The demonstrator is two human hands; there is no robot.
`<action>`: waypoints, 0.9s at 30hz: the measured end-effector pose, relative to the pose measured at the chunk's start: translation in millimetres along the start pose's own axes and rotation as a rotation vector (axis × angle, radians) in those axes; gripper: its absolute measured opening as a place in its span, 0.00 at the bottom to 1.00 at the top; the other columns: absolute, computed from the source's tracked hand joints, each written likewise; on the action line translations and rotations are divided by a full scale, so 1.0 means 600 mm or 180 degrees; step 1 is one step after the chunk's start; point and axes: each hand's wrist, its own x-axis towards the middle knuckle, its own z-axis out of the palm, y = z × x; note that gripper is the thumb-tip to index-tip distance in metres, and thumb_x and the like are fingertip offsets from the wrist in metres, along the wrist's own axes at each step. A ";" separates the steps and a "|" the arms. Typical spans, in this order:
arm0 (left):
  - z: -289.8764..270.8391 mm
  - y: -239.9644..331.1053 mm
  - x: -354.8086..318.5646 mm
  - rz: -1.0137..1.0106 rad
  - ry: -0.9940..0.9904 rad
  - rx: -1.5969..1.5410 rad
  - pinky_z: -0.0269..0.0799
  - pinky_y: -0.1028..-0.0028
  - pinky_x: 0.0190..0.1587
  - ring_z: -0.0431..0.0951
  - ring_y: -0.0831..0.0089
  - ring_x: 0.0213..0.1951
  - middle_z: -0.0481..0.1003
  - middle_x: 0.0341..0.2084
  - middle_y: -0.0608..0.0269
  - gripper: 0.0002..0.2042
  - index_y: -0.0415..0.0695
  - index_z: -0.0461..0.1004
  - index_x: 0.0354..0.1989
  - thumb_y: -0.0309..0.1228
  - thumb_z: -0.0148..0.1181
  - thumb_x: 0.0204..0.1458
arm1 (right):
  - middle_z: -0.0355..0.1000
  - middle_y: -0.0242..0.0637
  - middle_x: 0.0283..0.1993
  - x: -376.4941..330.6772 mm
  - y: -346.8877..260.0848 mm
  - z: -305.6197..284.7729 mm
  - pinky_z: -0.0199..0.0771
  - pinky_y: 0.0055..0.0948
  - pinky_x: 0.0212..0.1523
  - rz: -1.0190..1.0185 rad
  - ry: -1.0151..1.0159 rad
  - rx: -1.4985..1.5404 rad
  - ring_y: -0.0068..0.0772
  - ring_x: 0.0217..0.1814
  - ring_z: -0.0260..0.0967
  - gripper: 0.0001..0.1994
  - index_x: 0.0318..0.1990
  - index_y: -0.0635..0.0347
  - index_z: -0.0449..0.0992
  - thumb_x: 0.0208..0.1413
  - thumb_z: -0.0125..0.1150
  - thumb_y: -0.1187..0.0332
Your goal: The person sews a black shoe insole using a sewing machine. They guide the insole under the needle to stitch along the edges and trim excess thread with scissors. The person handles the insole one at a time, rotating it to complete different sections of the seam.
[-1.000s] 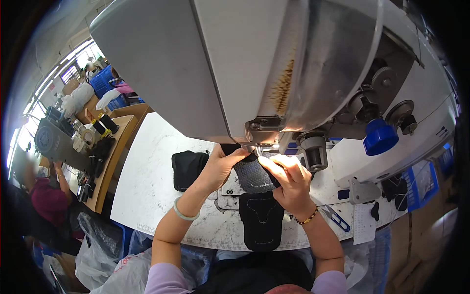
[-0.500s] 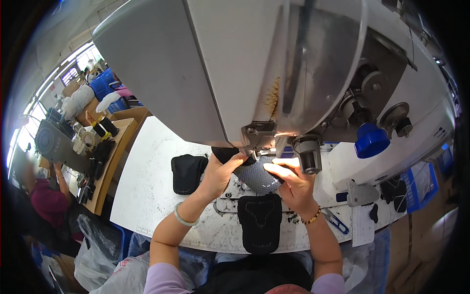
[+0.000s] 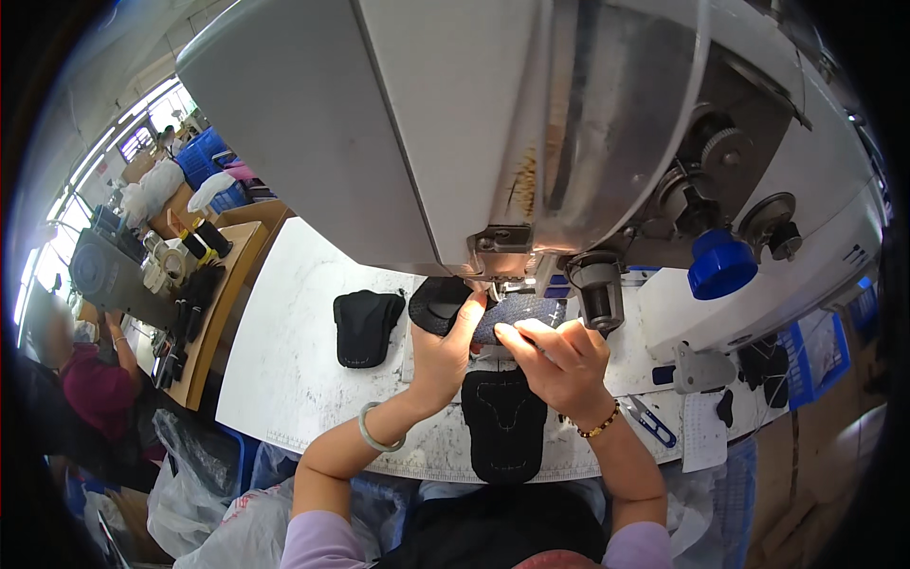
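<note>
At the far left of the frame, another person in a red top [image 3: 90, 389] sits at a wooden bench [image 3: 223, 303] crowded with small items. Left of centre, a black shaped fabric piece [image 3: 365, 327] lies flat on the white worktable [image 3: 284, 379], well apart from the hands. At centre, the left hand [image 3: 445, 356], a pale bangle on its wrist, presses extended fingers onto a dark curved fabric panel [image 3: 517, 318] beneath the needle area of the large grey sewing machine [image 3: 531, 123]. The right hand [image 3: 559, 365] lies flat on the same panel, fingers spread, not clenched. A black stitched piece [image 3: 504, 427] sits below both hands. Blue-handled snips [image 3: 652, 422] rest lower right.
</note>
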 end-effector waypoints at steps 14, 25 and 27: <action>0.028 -0.009 -0.033 0.0317 0.0521 0.0021 0.69 0.76 0.39 0.74 0.78 0.35 0.76 0.33 0.65 0.08 0.36 0.73 0.41 0.24 0.55 0.54 | 0.75 0.27 0.43 -0.018 0.047 -0.004 0.66 0.22 0.21 0.0130 -0.0169 0.0473 0.23 0.26 0.71 0.18 0.39 0.47 0.81 0.38 0.62 0.80; -0.070 0.007 0.067 -0.1599 -0.0742 -0.0524 0.72 0.78 0.44 0.75 0.74 0.42 0.73 0.40 0.57 0.15 0.36 0.68 0.46 0.23 0.57 0.50 | 0.73 0.29 0.43 -0.018 0.038 -0.009 0.61 0.19 0.18 0.0163 -0.0353 0.0366 0.20 0.22 0.68 0.20 0.41 0.48 0.81 0.38 0.59 0.80; -0.070 0.003 0.067 -0.1463 -0.0835 -0.0597 0.72 0.77 0.44 0.75 0.74 0.42 0.73 0.39 0.57 0.15 0.35 0.68 0.46 0.22 0.57 0.49 | 0.73 0.30 0.43 -0.018 0.040 -0.006 0.62 0.19 0.18 0.0143 -0.0286 0.0356 0.20 0.22 0.68 0.19 0.41 0.49 0.81 0.39 0.59 0.80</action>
